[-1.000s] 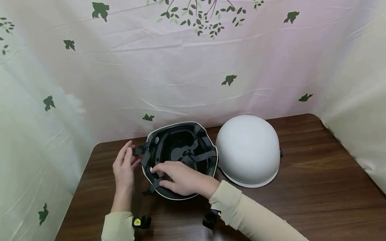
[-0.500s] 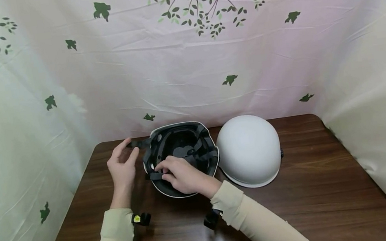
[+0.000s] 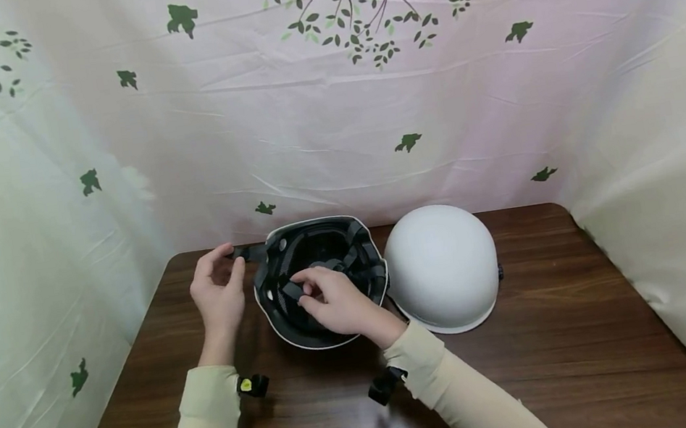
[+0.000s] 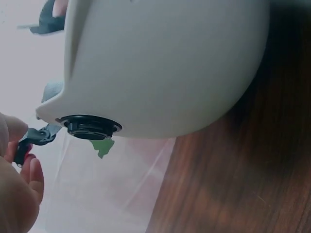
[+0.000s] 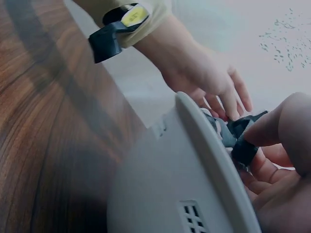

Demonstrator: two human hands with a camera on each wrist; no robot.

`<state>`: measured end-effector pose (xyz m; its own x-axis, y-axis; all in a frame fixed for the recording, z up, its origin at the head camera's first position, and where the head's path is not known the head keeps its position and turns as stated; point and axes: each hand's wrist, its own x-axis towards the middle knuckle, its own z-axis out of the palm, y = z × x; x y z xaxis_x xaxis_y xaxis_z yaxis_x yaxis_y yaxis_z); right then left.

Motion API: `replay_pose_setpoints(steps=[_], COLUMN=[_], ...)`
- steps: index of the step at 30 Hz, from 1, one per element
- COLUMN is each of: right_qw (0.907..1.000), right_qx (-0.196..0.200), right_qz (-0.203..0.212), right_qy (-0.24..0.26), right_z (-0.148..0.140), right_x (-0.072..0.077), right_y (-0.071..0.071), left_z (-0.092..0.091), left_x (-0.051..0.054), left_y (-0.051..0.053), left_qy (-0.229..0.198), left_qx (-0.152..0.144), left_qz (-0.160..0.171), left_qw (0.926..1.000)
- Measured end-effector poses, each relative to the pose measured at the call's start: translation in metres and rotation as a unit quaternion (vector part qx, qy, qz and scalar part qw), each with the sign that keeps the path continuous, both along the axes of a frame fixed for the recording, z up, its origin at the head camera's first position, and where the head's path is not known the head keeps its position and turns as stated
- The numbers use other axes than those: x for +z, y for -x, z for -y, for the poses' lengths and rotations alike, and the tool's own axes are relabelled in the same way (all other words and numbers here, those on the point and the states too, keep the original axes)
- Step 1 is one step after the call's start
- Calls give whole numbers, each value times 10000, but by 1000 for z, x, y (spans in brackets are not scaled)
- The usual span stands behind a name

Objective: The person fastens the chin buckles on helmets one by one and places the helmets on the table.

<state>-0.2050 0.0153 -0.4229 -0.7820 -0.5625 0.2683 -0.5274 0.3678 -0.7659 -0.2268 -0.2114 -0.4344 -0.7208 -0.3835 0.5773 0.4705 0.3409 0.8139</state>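
A white helmet lies upturned at the table's back, its black lining and straps showing. Left of its rim, my left hand pinches the end of a black chin strap between thumb and fingers. In the left wrist view this strap runs from the rim into the fingertips. Over the helmet's opening, my right hand pinches a second black strap. The right wrist view shows this strap between thumb and fingers, with the left hand beyond the rim.
A second white helmet rests dome up, close against the right side of the upturned one. Both are on a dark wooden table. A pale curtain with leaf prints hangs behind the table and along both sides.
My left hand has drawn the strap outward and slightly up from the rim. My right hand has lifted the other strap from the lower left rim and brought it inward over the opening.
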Motion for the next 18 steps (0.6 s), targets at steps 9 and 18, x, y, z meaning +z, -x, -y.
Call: replay_pose_setpoints(steps=[9,18], right_qw=[9912,9665], right_qx=[-20,134], right_qz=[991,1910], right_qy=[879,1709], right_z=[-14,-21], right_x=[3,7], right_y=[2,0], left_z=[-23,-29], left_x=[23,27], left_y=[-15,-17], left_qy=[651,972], left_qx=[273,228], left_qz=[-733,-1023], left_qw=[9948,9897])
